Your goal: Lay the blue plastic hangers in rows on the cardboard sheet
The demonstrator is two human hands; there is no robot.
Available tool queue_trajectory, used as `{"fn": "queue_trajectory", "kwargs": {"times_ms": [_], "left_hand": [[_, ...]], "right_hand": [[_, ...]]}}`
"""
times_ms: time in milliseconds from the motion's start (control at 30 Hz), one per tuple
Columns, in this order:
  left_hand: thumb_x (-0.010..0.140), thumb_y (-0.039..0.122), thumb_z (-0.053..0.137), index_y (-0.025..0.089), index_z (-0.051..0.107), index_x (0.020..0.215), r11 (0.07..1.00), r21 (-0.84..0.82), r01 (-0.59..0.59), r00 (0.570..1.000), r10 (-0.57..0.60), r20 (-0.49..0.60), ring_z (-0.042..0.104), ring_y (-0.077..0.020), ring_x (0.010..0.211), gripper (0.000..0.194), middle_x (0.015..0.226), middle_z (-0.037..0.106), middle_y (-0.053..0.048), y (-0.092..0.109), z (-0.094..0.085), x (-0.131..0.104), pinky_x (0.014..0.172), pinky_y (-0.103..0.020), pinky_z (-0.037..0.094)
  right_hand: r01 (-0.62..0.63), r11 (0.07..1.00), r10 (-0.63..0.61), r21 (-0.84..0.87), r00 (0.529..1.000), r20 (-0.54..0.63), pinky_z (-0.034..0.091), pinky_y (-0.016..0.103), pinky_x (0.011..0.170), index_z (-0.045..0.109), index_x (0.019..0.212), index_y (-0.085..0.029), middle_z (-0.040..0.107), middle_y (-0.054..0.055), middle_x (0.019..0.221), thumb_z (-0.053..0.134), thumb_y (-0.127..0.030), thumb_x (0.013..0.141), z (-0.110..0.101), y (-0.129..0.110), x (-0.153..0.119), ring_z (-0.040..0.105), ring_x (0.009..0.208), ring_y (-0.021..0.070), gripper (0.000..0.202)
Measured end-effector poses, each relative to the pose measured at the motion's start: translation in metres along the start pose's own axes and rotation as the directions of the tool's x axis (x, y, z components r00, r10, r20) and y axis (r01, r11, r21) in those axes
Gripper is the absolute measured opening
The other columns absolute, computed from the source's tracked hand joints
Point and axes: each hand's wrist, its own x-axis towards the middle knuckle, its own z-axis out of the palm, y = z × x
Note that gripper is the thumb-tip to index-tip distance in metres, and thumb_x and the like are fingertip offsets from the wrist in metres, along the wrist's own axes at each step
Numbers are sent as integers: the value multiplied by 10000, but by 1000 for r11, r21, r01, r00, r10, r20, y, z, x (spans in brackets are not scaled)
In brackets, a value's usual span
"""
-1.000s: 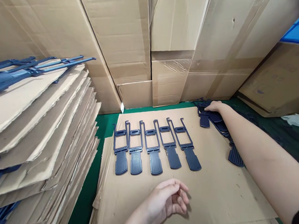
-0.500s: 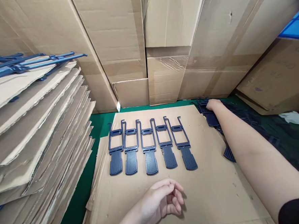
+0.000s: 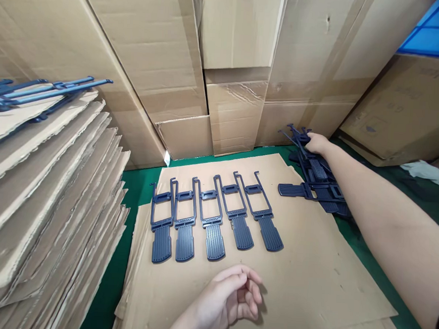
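Note:
Several dark blue plastic frames (image 3: 208, 216), each with hooked ends and a ribbed paddle, lie side by side on a cardboard sheet (image 3: 308, 289). Just below the row, my left hand (image 3: 236, 294) hovers or rests over the cardboard, fingers loosely curled and apart, holding nothing. At the far right my right hand (image 3: 317, 143) is closed on a dark blue plastic frame (image 3: 300, 139) by its hooked end. Beneath it, more such frames (image 3: 321, 173) are tangled in a pile; one ribbed paddle (image 3: 291, 190) sticks out over the sheet's edge. The fingertips are partly hidden.
To the left rises a tall stack of cardboard sheets (image 3: 73, 175) with more blue frames (image 3: 41, 94) on top. Large cardboard boxes (image 3: 144, 55) wall off the back. A green surface (image 3: 132, 194) shows around the sheet. A crumpled white piece (image 3: 422, 170) lies at the right.
My right hand has lifted and pulled at the pile, and its frames stand higher, one paddle now jutting left over the cardboard. My left hand keeps its pose. The view has shifted slightly.

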Motion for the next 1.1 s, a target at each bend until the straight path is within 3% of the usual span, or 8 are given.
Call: {"fn": "queue_trajectory", "kwargs": {"times_ms": [167, 333, 433, 533, 667, 833, 967, 1100], "left_hand": [[811, 287, 469, 62, 522, 882, 1000, 12, -13, 1000, 13, -3, 532, -84, 592, 241, 759, 534, -92, 0, -1, 0, 594, -206, 454], [825, 273, 443, 61, 514, 875, 999, 29, -20, 1000, 20, -1, 527, -80, 588, 229, 743, 529, -83, 2, 1, -1, 589, -196, 453], [827, 264, 437, 61, 508, 880, 999, 42, -28, 1000, 28, 0, 528, -82, 595, 221, 742, 526, -79, 2, 2, -1, 593, -196, 455], [831, 252, 427, 61, 503, 882, 997, 56, -44, 999, 44, 0, 523, -80, 588, 212, 740, 522, -75, 0, 2, -1, 584, -195, 451], [835, 234, 407, 60, 493, 890, 996, 68, -65, 998, 66, -12, 515, -77, 594, 201, 747, 521, -76, -1, 1, 0, 582, -196, 447], [835, 236, 404, 63, 479, 907, 993, 84, -78, 997, 78, -2, 515, -84, 601, 202, 751, 518, -78, -1, 0, 1, 571, -195, 440], [837, 216, 386, 58, 474, 908, 992, 86, -88, 996, 87, 6, 514, -84, 594, 194, 744, 520, -80, -2, 1, 1, 567, -193, 436], [828, 196, 396, 63, 467, 898, 991, 83, -104, 995, 103, 11, 513, -82, 590, 167, 726, 521, -75, -2, 2, -3, 552, -180, 425]], "right_hand": [[-1, 956, 23, 294, 997, -70, 332, 164, 604, 477, 1091, -57, 538, 87, 876, 524, -189, 729, -25, 6, -8, 433, 613, 41, 388], [61, 906, 30, 418, 978, -208, 353, 172, 600, 393, 1148, 5, 522, 127, 911, 570, -123, 718, -59, -8, -26, 413, 605, 41, 482], [129, 926, 22, 356, 921, -390, 333, 179, 695, 458, 1085, -9, 484, 119, 946, 572, -95, 708, -77, -22, -44, 379, 683, 50, 402], [263, 942, -103, 210, 820, -563, 298, 154, 751, 493, 1010, -39, 411, 114, 1016, 568, -108, 710, -89, -38, -61, 351, 752, 54, 316], [401, 916, -305, 1, 699, -647, 295, 150, 745, 445, 997, -40, 345, 121, 1061, 484, -45, 727, -98, -56, -82, 370, 789, 58, 273], [429, 893, -402, -135, 627, -667, 298, 188, 747, 432, 1020, -53, 292, 139, 1142, 384, -34, 777, -112, -71, -102, 417, 908, 92, 249], [440, 889, -391, -125, 590, -706, 287, 173, 786, 430, 1011, -43, 289, 151, 1162, 390, -94, 822, -130, -80, -120, 378, 1042, 115, 200], [483, 874, -357, -55, 561, -746, 303, 182, 807, 443, 955, -31, 353, 157, 1088, 467, -65, 747, -144, -97, -159, 383, 976, 115, 213]]}}
